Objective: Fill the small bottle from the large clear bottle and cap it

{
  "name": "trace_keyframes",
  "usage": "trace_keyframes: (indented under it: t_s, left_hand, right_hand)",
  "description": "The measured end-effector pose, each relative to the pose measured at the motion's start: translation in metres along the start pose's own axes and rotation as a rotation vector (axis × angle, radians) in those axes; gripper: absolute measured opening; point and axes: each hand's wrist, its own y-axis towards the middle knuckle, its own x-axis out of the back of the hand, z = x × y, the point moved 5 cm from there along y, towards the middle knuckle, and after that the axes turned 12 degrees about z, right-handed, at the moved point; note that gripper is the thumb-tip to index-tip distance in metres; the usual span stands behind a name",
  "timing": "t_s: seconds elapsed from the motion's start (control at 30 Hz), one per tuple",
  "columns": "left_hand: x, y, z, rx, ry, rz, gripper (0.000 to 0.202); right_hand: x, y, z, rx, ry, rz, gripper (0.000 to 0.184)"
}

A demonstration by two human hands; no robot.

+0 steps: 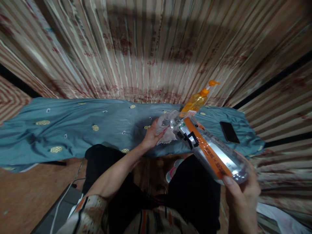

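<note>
My right hand (pixel 242 191) grips the base of a clear bottle (pixel 212 151) with an orange and silver label, held tilted with its mouth pointing up and left. My left hand (pixel 152 133) is closed on a crumpled white cloth (pixel 167 128) pressed against the bottle's mouth. Both hands are above my lap, in front of a low surface covered by a teal cloth (pixel 73 130).
An orange pump bottle (pixel 197 100) stands on the teal cloth behind the clear bottle. A black phone (pixel 229 132) lies flat to the right. A striped curtain (pixel 151 48) hangs behind. A white cable (pixel 65 195) runs over the floor at lower left.
</note>
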Motion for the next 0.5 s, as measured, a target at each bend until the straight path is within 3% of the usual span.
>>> trace_keyframes:
  t_s: [0.5]
  left_hand:
    - [-0.0003,-0.0002,-0.0003,0.027,0.023,-0.001,0.065]
  right_hand:
    - [-0.0002,-0.0019,-0.0024,-0.048,0.017,-0.003,0.078]
